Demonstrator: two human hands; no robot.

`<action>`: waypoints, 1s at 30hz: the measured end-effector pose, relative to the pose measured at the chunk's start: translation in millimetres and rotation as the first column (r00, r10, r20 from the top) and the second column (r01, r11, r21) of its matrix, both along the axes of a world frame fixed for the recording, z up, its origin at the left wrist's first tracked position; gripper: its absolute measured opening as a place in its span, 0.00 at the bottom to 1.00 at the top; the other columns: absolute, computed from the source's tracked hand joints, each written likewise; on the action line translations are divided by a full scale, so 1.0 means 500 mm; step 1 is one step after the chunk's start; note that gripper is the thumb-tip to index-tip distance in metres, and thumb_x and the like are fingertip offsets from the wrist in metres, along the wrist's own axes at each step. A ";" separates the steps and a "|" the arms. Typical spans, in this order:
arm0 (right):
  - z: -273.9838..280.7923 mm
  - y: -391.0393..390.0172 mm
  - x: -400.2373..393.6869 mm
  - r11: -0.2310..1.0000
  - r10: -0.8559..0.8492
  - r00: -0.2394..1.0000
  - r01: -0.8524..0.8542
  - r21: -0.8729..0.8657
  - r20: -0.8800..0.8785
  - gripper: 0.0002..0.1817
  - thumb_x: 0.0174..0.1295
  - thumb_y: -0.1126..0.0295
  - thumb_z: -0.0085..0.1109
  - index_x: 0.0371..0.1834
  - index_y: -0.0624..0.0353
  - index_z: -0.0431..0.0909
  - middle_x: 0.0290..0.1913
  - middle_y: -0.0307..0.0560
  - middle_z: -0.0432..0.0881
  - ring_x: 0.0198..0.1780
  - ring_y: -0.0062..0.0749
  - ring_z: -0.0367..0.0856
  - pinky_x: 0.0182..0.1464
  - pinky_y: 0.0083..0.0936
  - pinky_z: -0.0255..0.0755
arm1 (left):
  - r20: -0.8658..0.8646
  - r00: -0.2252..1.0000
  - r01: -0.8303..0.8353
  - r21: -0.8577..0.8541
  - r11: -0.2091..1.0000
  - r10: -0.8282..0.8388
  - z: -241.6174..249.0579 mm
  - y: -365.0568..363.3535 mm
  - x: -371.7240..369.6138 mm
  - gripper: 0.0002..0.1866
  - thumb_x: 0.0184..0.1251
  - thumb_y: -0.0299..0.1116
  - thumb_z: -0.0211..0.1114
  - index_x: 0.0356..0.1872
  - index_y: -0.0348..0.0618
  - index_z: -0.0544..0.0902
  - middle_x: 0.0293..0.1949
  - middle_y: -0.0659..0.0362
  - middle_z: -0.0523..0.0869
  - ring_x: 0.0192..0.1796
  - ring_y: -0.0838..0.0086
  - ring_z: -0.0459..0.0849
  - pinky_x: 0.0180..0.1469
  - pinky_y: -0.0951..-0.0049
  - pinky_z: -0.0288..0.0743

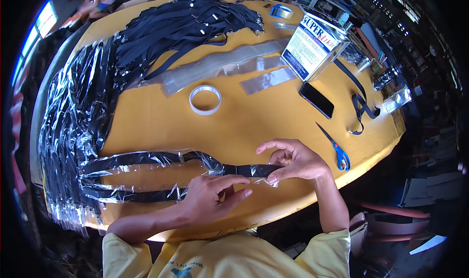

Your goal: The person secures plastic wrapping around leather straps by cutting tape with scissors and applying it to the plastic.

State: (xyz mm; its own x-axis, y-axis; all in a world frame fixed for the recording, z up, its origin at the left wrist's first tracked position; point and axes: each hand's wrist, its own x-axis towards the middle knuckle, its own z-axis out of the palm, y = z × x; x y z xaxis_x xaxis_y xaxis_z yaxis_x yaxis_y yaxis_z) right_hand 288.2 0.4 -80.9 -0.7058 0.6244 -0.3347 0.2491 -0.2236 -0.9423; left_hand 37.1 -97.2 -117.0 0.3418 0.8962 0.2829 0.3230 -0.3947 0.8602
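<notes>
A black strap point(239, 170) in clear plastic film lies across the near side of the table, its right end at my right hand point(299, 161). My right thumb presses on that end, other fingers curl close to it, and the index finger is raised away. Just below the strap is my left hand point(215, 196), its index finger and thumb stretched out and apart with nothing visible between them. The strap loops back leftward, with a lower film-wrapped length point(137, 194) passing under or behind my left hand.
Film-wrapped straps point(73, 116) pile along the left edge; loose black straps point(185, 26) heap at the back. A tape roll point(205, 100), clear plastic strips point(224, 63), a printed can point(312, 45), a phone point(316, 100) and blue-handled scissors point(340, 155) lie around. Other people sit beyond.
</notes>
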 end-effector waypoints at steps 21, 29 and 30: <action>0.003 -0.004 0.005 0.990 0.105 0.994 -0.101 -0.094 0.041 0.38 0.50 0.76 0.82 0.67 0.59 0.73 0.34 0.41 0.87 0.36 0.17 0.84 0.40 0.16 0.69 | -0.402 0.912 0.080 -0.023 0.997 -0.082 0.052 0.042 -0.041 0.13 0.74 0.44 0.64 0.46 0.46 0.82 0.34 0.59 0.85 0.38 0.64 0.84 0.40 0.59 0.73; 0.002 -0.001 0.005 0.993 0.110 0.990 -0.114 0.034 0.092 0.37 0.54 0.75 0.79 0.68 0.60 0.72 0.33 0.42 0.86 0.35 0.18 0.84 0.43 0.17 0.70 | -0.527 0.807 0.332 0.032 0.943 -0.266 -0.002 0.132 -0.118 0.10 0.74 0.40 0.63 0.42 0.44 0.84 0.49 0.60 0.82 0.58 0.66 0.77 0.64 0.58 0.63; 0.000 -0.001 0.004 0.994 0.095 0.986 -0.102 0.046 0.135 0.36 0.55 0.74 0.79 0.68 0.60 0.72 0.33 0.42 0.86 0.36 0.18 0.84 0.43 0.17 0.70 | -0.519 0.816 0.336 0.069 0.939 -0.254 -0.005 0.136 -0.119 0.09 0.74 0.38 0.62 0.41 0.45 0.83 0.44 0.60 0.83 0.55 0.66 0.79 0.62 0.57 0.65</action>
State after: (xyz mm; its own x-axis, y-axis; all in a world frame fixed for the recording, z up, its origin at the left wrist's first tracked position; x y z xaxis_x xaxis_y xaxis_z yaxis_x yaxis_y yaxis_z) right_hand 290.2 -0.3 -80.8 -0.7166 0.5730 -0.3977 0.3904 -0.1430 -0.9095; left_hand -22.5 -29.4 -119.7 0.7128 0.6901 0.1252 0.5355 -0.6507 0.5383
